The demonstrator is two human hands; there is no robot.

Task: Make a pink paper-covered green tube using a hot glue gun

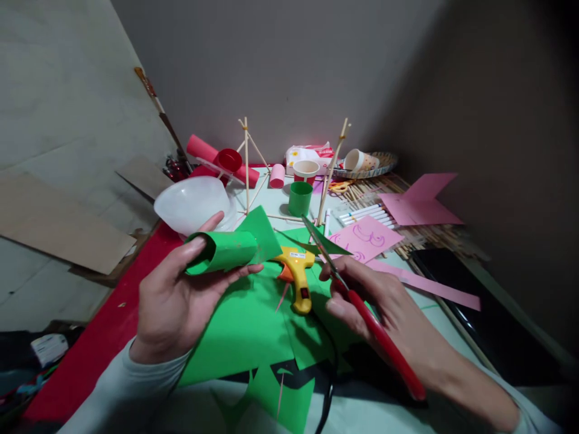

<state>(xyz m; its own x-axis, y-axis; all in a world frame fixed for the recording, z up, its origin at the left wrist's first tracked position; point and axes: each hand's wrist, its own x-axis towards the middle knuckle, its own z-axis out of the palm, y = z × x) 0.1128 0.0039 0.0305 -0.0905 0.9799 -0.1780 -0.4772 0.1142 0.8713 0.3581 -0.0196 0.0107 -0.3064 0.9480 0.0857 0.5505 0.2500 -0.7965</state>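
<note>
Left hand (174,301) is curled around a rolled green paper tube (224,251), thumb on top and fingers underneath, with a loose flap of the sheet sticking out toward 1 o'clock. Right hand (375,301) is closed on red-handled scissors (362,307), blades slightly parted and pointing to 11 o'clock, a thin green sliver (323,246) caught at them. The scissor loops are mostly buried in the fingers, so the exact grip is hard to make out. Between the hands a yellow glue gun (298,274) lies on loose green sheets (246,328), its cord running off the bottom edge. At 12 o'clock sit a green cup (300,198) and a stick frame (246,166); pink paper (368,236) and markers (368,214) at 2 o'clock, a white bowl (192,202) at 10.
</note>
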